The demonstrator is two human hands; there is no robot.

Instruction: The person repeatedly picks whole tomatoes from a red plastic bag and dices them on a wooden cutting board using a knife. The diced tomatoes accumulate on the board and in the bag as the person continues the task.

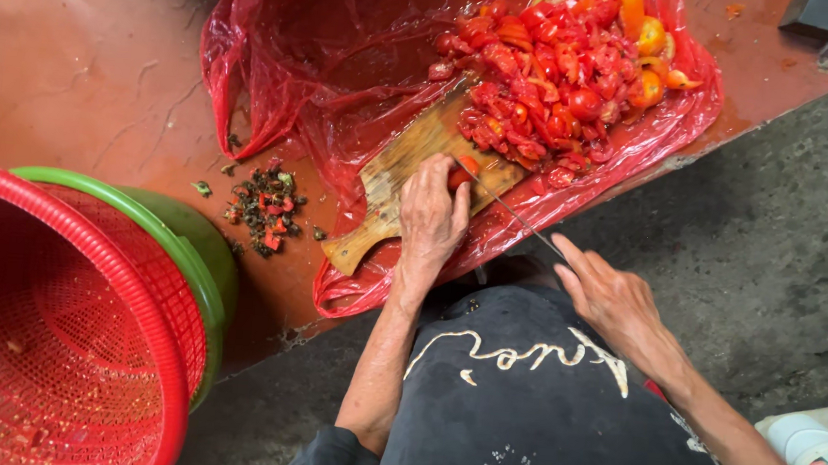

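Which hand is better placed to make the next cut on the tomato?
Probably the right hand: it holds the knife, whose blade reaches the tomato. The left hand pins that tomato on the board.

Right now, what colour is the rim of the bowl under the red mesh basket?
Green; the bowl's rim shows clearly in the head view, beside the red basket.

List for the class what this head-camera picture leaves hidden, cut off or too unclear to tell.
- Head view: the left hand covers most of the tomato piece on the wooden board.
- The knife handle is hidden under the right hand; the grip cannot be made out.
- The chopped tomatoes bury the board's far end.
- The frame's left and bottom edges cut off the red basket.
- The dark scraps are too small to identify.
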